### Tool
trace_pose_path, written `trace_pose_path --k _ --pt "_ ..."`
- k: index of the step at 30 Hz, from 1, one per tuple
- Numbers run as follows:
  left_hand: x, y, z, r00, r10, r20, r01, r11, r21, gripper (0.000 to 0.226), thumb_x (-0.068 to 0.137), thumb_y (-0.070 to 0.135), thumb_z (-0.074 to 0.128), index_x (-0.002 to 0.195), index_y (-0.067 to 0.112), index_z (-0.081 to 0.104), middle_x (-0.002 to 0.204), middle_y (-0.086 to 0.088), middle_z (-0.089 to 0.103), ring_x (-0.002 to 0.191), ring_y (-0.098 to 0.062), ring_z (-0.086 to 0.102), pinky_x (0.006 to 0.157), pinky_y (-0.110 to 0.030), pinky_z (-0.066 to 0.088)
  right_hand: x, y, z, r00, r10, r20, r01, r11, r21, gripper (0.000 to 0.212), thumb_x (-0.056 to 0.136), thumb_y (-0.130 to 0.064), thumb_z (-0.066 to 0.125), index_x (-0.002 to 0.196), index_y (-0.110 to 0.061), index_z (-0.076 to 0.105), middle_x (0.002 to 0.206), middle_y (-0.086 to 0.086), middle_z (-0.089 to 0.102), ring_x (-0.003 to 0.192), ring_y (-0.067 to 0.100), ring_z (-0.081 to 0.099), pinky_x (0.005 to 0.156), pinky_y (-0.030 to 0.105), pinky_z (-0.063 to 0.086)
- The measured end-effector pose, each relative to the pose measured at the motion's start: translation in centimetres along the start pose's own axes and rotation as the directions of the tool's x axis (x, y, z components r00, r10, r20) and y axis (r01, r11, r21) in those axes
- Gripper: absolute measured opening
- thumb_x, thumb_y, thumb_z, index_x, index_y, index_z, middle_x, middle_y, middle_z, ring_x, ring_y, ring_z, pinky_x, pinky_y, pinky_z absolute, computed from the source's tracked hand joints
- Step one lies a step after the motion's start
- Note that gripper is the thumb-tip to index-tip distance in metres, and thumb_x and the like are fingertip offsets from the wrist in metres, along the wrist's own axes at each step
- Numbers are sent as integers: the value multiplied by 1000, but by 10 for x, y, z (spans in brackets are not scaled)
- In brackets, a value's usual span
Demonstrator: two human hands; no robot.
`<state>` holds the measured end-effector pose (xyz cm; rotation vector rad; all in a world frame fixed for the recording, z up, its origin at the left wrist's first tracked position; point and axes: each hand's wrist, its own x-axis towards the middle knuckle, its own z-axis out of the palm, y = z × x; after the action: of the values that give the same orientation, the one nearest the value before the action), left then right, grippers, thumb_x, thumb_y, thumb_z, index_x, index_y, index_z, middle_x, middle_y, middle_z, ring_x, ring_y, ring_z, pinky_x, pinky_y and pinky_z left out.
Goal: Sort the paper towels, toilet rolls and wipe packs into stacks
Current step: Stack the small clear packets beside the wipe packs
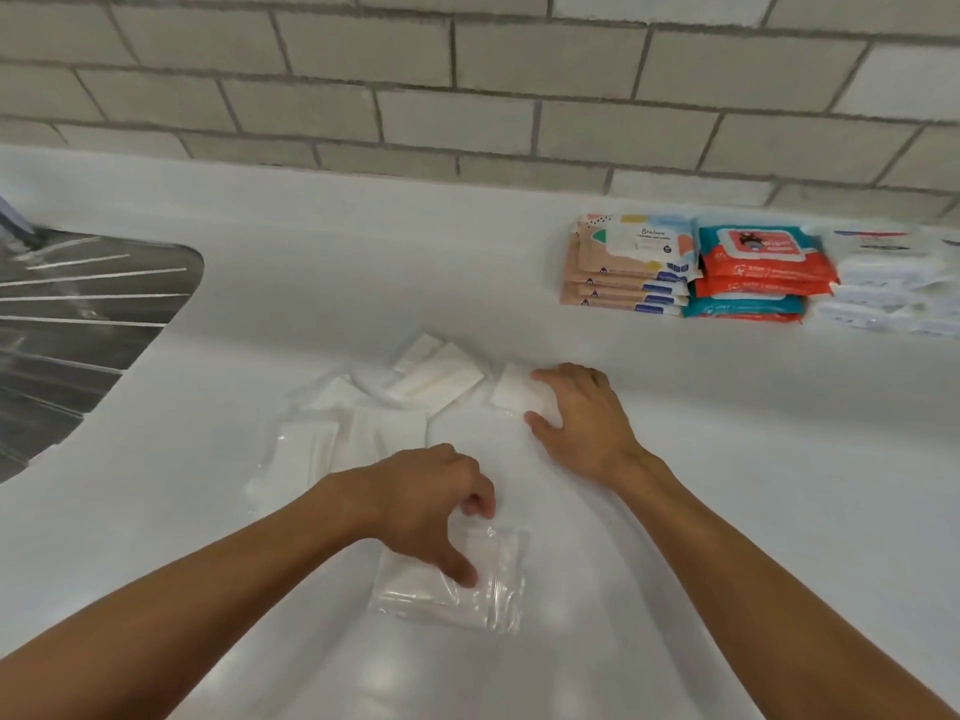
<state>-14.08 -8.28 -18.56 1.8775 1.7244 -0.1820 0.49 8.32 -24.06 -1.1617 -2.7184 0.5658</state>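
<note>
While three wipe stacks stand finished at the desk's [727, 459] back right, namely the peach stack [628, 267], red-and-teal stack [753, 275] and white stack [893, 283], side by side, a loose heap [363, 413] of clear-wrapped white packs lies unsorted mid-desk. Left hand [431, 491]: fingers pinch a clear-wrapped pack [467, 589] at the near edge. Right hand [576, 418]: fingers and thumb clasp a small white pack [511, 394] just right of the heap. No toilet rolls visible. Judgement: wipes done, heap remains.

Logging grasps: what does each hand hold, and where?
Left hand pinches the clear-wrapped pack near its far edge; right hand grips the small white pack by its right end.
</note>
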Motion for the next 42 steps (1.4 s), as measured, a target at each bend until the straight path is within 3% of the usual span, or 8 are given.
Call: trace_pose_path --k 5,9,13,21,24,28,36,42 --pt "3 -1 5 998 17 -52 -19 1000 -24 49 65 57 78 102 32 59 97 17 58 95 -6 49 85 -30 48 8 -5 -7 995 104 -11 -104 995 11 60 86 -39 68 139 -26 45 137 6 47 124 31 39 103 40 35" --pt "2 -12 5 993 17 -113 -25 997 -67 39 69 55 77 95 29 63 92 15 63 91 -4 51 82 -27 48 15 -6 -6 978 208 35 -211 955 210 73 77 -31 78 139 -25 40 132 10 46 123 32 42 102 39 37" --pt "0 -28 0 992 -21 -125 -17 956 -292 25 76 45 77 89 27 66 87 13 65 83 -3 56 76 -20 48 19 -11 -14 957 284 59 -286 894 345 81 73 -20 83 140 -16 37 131 10 52 118 28 51 86 23 39" --pt "3 -64 -23 944 -244 -224 -29 611 -791 17 81 26 78 93 25 66 68 10 57 57 -10 53 58 -23 45 25 -16 -25 917 398 -7 -325 759 564 29 85 -17 71 112 -14 62 103 0 62 91 19 59 79 29 50" --pt "8 -76 -32 891 -370 -264 -65 471 -880 20 83 20 76 101 18 67 81 -4 66 69 -19 62 63 -34 51 34 -15 -27 891 453 -8 -333 665 668 27 85 -19 72 108 -17 58 105 4 64 91 20 62 78 35 56" --pt "21 -97 -52 820 -490 -297 -132 343 -930 22 88 10 69 110 9 66 105 -23 68 78 -28 66 77 -46 56 51 -21 -37 889 459 2 -286 551 784 48 82 -14 74 120 -22 45 101 6 61 93 20 62 69 45 61" --pt "65 -134 -115 745 -594 -305 -174 269 -947 23 90 -2 61 108 11 65 102 -16 69 94 -33 66 90 -46 55 116 -36 -52 930 326 -170 -180 806 564 26 84 -4 66 104 -18 61 108 0 56 101 14 54 81 22 45" --pt "128 -161 -139 705 -637 -313 -156 290 -944 24 87 1 65 111 6 63 91 -18 66 79 -28 61 82 -43 54 164 -37 -53 915 347 -208 -237 876 420 32 87 4 56 118 -4 58 108 9 58 84 13 49 53 -1 37"
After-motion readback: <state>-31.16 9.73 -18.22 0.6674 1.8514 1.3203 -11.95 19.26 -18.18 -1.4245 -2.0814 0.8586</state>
